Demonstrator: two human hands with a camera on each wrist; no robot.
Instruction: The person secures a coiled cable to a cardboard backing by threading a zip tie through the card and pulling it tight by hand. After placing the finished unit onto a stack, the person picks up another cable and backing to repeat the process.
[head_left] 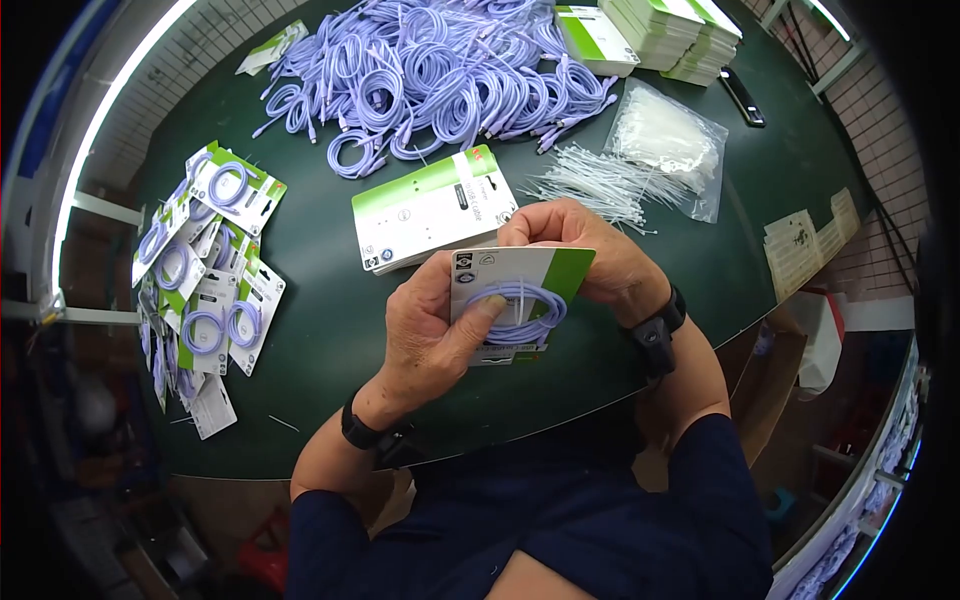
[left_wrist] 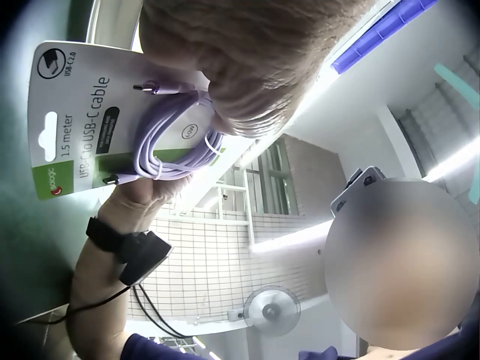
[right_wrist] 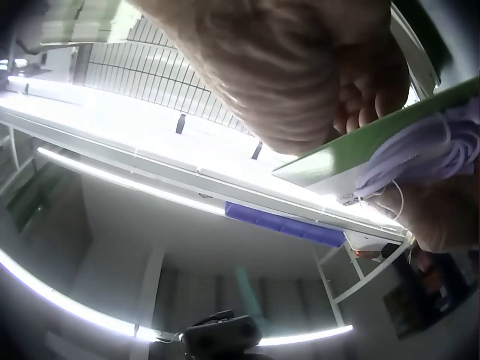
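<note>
Cable card (head_left: pixel 525 264) hangs between both hands at the near edge of the card stack (head_left: pixel 420 225), its long axis running away from the stack toward the person. Left hand (head_left: pixel 425 325), the nearer to the lilac coil (head_left: pixel 545 312), pinches card and coil together, thumb on top; right hand (head_left: pixel 610 265) sits at the green far edge, fingers behind it, so I can't tell what they grip. Right of the stack, a clear bag (head_left: pixel 712 195) holds white ties (head_left: pixel 660 140), with loose ties (head_left: pixel 590 185) beside it.
</note>
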